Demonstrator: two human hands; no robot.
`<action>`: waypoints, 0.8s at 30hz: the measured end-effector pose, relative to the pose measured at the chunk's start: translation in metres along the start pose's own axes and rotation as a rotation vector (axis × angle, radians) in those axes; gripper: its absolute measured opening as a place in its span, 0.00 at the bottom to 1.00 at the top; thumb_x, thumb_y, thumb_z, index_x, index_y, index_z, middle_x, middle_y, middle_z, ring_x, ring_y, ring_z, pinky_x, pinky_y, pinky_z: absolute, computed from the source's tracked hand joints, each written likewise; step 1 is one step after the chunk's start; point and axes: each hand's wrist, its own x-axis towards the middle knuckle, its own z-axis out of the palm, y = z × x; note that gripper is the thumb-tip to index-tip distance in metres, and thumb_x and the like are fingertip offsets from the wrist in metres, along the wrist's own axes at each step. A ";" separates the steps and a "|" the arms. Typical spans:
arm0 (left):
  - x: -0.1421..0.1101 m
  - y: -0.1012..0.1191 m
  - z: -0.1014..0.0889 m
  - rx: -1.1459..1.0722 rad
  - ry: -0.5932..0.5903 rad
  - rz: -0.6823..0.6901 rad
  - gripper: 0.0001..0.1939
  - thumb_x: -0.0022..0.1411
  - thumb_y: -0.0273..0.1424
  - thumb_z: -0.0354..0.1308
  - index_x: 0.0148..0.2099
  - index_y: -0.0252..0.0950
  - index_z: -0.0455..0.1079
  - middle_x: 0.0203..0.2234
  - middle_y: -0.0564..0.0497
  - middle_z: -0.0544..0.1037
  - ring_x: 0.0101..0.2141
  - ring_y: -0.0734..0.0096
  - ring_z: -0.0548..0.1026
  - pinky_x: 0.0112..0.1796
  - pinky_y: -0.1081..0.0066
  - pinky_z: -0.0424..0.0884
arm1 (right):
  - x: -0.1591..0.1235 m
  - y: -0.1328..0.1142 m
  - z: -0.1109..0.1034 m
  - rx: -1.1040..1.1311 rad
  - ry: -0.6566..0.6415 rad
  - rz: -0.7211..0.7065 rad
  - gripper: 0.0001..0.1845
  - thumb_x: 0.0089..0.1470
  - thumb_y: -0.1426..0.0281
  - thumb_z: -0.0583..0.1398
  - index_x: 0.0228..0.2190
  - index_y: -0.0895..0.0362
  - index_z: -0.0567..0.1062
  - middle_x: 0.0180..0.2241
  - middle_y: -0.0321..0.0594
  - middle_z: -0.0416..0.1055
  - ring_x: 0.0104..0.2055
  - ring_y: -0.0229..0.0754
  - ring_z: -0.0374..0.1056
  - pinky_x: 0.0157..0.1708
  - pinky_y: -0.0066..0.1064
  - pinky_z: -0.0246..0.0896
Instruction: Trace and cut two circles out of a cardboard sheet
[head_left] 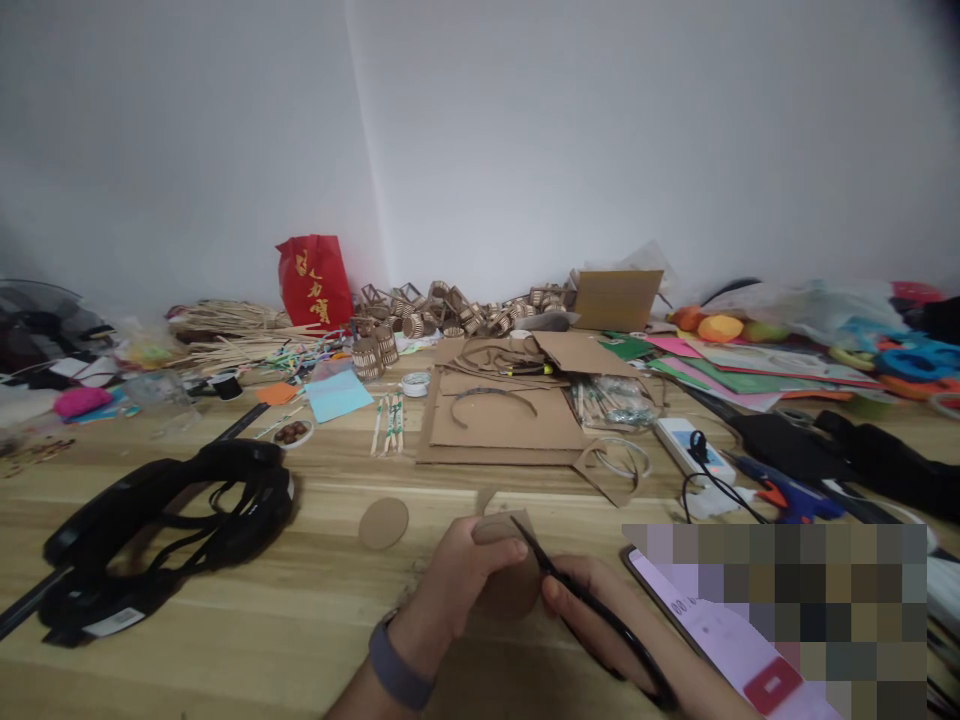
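My left hand [450, 575] wears a dark wristband and is closed on a piece of brown cardboard [510, 588], thumb on top. Black scissors [600, 612] are in my right hand [581, 590], fingers wrapped about them. Their pointed blades lie along the right edge of the cardboard, near my left thumb. A cut cardboard disc [383, 523] rests flat on the table, left of my hands. Just beyond my left hand is a small cardboard scrap [486, 498].
Stacked cardboard sheets [502, 425] lie ahead. A black strap-like device [172, 530] sits at left, and a phone [720, 630] at right near my forearm. A blue glue gun [787, 495] and cables lie beyond it. Small woven baskets [457, 310] and a red bag [315, 280] line the wall.
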 end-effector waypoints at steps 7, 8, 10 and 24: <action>0.001 -0.003 -0.002 0.003 -0.054 -0.009 0.14 0.40 0.38 0.70 0.30 0.35 0.78 0.25 0.55 0.78 0.30 0.66 0.72 0.40 0.67 0.69 | -0.003 0.008 -0.001 0.133 -0.081 0.112 0.41 0.52 0.26 0.46 0.25 0.52 0.63 0.14 0.26 0.51 0.15 0.32 0.45 0.14 0.28 0.37; 0.001 -0.003 -0.002 0.003 -0.050 -0.014 0.14 0.40 0.38 0.70 0.30 0.35 0.78 0.25 0.55 0.78 0.30 0.66 0.72 0.40 0.67 0.69 | -0.003 0.011 -0.001 0.141 -0.086 0.132 0.42 0.51 0.25 0.47 0.25 0.52 0.63 0.13 0.25 0.51 0.14 0.32 0.45 0.13 0.28 0.37; 0.001 -0.004 -0.003 0.005 -0.040 -0.019 0.14 0.40 0.37 0.70 0.30 0.35 0.78 0.25 0.55 0.78 0.30 0.67 0.72 0.40 0.67 0.69 | -0.004 0.014 0.000 0.152 -0.093 0.164 0.42 0.50 0.24 0.47 0.25 0.52 0.63 0.13 0.24 0.51 0.13 0.31 0.45 0.12 0.27 0.37; 0.002 -0.006 -0.007 -0.006 -0.044 -0.042 0.18 0.39 0.40 0.74 0.32 0.34 0.80 0.26 0.53 0.80 0.30 0.66 0.73 0.37 0.68 0.66 | -0.003 0.015 -0.001 0.188 -0.087 0.098 0.40 0.55 0.28 0.48 0.24 0.52 0.64 0.12 0.22 0.49 0.12 0.30 0.42 0.12 0.28 0.33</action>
